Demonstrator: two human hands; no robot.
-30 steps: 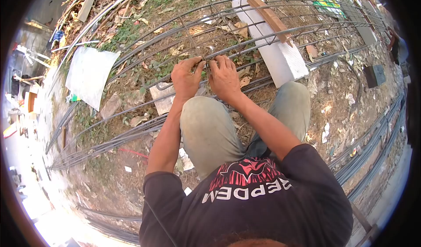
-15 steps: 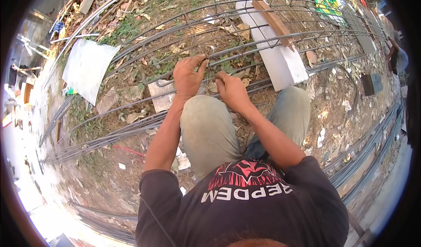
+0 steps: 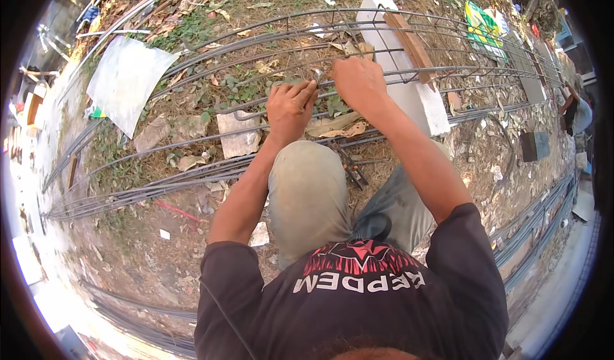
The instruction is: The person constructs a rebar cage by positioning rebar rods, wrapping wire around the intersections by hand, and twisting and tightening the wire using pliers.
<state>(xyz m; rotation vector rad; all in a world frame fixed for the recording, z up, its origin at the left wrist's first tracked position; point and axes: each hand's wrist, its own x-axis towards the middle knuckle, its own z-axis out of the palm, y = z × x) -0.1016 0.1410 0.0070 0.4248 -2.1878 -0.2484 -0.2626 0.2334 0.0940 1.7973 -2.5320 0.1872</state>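
right hand (image 3: 360,84) has shifted away from the left hand since the last frame, further along the cage and close to the left edge of the white block (image 3: 378,37). left hand (image 3: 291,109) stays about where it was on the near bars. pliers-like tool with orange marks (image 3: 354,171) now shows on the ground (image 3: 128,248), beside the person's bent knee (image 3: 308,197).

rebar cage (image 3: 284,38) spans the ground in front of the person and crosses over the white block, running on past its right edge. left grip: fingers bent, fingertips at a near bar, can't tell if clenched on anything. right grip: fingers curled down over the near bars, undersides hidden, can't tell what it grasps.

wooden strip (image 3: 409,46) lies lengthwise along the right edge of the white block, among the bars. flat slab (image 3: 238,134) on the ground near the left wrist, big dry leaf (image 3: 339,126) between the forearms. loose rod bundle (image 3: 173,188) on the ground left of the knee; pale sheet (image 3: 128,82) further toward the ground's far left corner.
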